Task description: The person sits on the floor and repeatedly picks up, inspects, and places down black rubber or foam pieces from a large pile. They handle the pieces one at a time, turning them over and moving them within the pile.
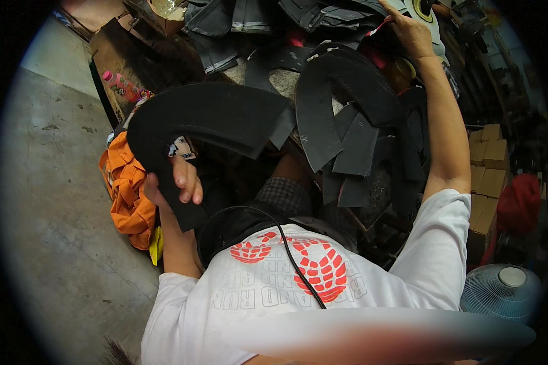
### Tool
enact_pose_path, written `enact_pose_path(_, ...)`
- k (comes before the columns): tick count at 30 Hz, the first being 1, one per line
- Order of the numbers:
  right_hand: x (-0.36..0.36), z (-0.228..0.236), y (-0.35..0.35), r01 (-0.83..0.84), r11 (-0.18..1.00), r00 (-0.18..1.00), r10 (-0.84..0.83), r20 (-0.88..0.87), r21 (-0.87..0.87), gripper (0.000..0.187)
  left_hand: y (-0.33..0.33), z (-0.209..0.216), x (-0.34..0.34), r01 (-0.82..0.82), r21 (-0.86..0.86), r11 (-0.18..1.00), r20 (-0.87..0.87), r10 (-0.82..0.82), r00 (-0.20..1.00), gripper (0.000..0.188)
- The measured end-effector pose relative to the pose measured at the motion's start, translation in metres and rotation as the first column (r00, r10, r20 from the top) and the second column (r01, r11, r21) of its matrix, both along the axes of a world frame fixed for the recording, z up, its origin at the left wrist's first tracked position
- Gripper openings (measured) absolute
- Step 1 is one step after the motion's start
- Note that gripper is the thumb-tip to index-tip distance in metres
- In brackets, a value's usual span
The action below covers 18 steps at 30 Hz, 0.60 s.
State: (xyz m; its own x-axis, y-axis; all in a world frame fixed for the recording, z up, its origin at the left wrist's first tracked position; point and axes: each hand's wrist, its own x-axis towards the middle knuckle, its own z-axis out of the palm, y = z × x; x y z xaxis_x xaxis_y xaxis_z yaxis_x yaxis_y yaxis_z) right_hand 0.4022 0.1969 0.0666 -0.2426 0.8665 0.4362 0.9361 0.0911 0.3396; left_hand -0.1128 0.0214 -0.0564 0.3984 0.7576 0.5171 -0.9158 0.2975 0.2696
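Observation:
My left hand (186,179) is closed on a large curved black panel (204,112), horseshoe-shaped with a folded end. The thumb is on one side of its narrow leg and the fingers on the other. My right arm stretches far forward, and my right hand (411,36) is beside a white machine (426,24) at the top right. One of its fingers points out straight; the others are partly hidden. A red strip (380,27) shows just below those fingers. In front of me, more curved black panels (347,79) lie overlapping, with smaller black pieces (357,149) on them.
Stacked black pieces (249,18) fill the far side. An orange cloth (128,188) hangs at left, near a pink-capped bottle (119,85). Small cardboard boxes (490,164), a red cloth (519,204) and a fan (499,292) stand at right. A black cord (292,258) crosses my shirt.

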Motion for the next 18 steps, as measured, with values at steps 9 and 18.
enact_pose_path(9,0.005,0.015,-0.007,-0.297,0.906,0.719,0.005,-0.695,-0.300,0.067,0.004,0.005,0.031,0.092,0.061,0.994,-0.064,-0.088,0.994,0.057)
enact_pose_path(18,0.107,0.001,-0.099,0.348,0.823,0.882,-0.450,-0.140,-0.449,0.064,0.010,0.005,0.020,0.045,0.013,0.999,-0.028,-0.045,0.999,0.047)
